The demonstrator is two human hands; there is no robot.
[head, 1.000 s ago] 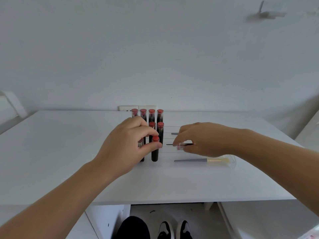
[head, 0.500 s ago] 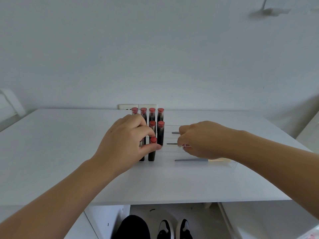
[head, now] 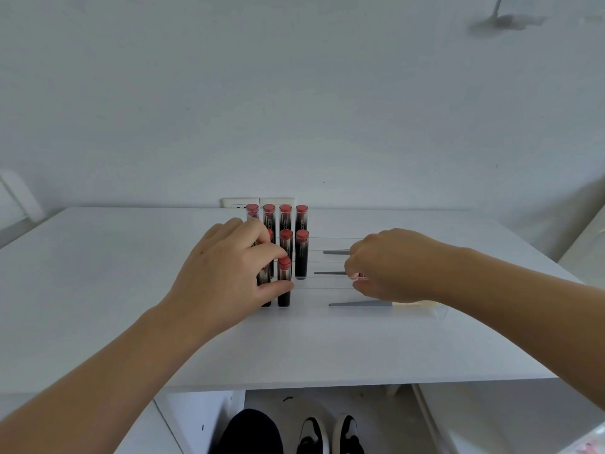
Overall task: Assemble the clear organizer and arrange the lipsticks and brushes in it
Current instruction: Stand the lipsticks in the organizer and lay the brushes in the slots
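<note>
The clear organizer (head: 327, 262) stands mid-table, and its thin dividers show as faint lines. Several black lipsticks with red tops (head: 301, 253) stand upright in its left slots. My left hand (head: 226, 273) pinches the front lipstick (head: 284, 290) between thumb and index finger, and it stands upright in the front row. My right hand (head: 393, 263) is curled over the organizer's right half and holds a small red-tipped item (head: 360, 276), apparently a lipstick, which is mostly hidden. Three grey-handled brushes (head: 360, 304) lie flat in the right compartments, with their heads under my right hand.
The white table (head: 98, 273) runs to a front edge near me. A wall outlet (head: 240, 202) sits behind the lipsticks. A white chair part (head: 19, 194) is at the far left. Shoes (head: 330, 434) show on the floor below the table.
My left hand shifted the front lipstick slightly left, keeping it upright. My right hand drew back a little to the right, curling tighter over the red-tipped item.
</note>
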